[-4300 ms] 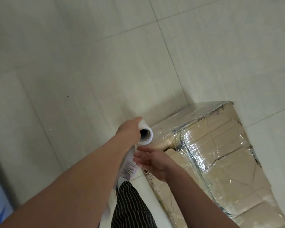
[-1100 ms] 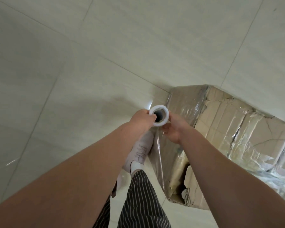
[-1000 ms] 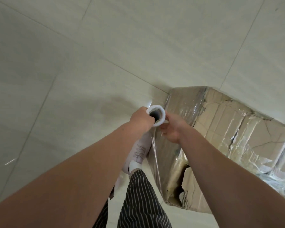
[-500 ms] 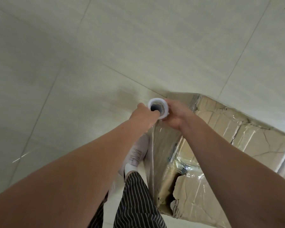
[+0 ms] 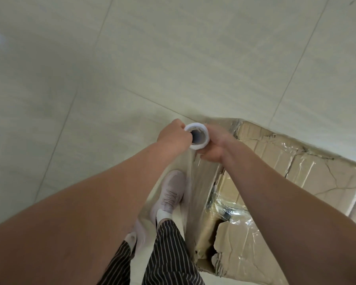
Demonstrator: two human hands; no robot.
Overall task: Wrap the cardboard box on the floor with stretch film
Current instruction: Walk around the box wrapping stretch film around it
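While our left grip point(image 5: 174, 137) and right grip point(image 5: 216, 147) stay curled round the film roll point(image 5: 197, 138), more film point(image 5: 194, 202) now spans the box point(image 5: 296, 173) corner; shoe point(image 5: 170, 194) marking unreadable.

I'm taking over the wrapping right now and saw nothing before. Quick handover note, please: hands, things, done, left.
Left grip curls round the film roll from its left; right grip holds its right side.
The roll stands upright above the near corner of the cardboard box, a sheet of film stretched from it down the box side.
The box sits on the tiled floor, a shoe beside it.
Done: shiny film bands cover the top and visible sides.
Left: the torn lower corner looks thinly covered; probably carry the roll round the box, then cut the film.
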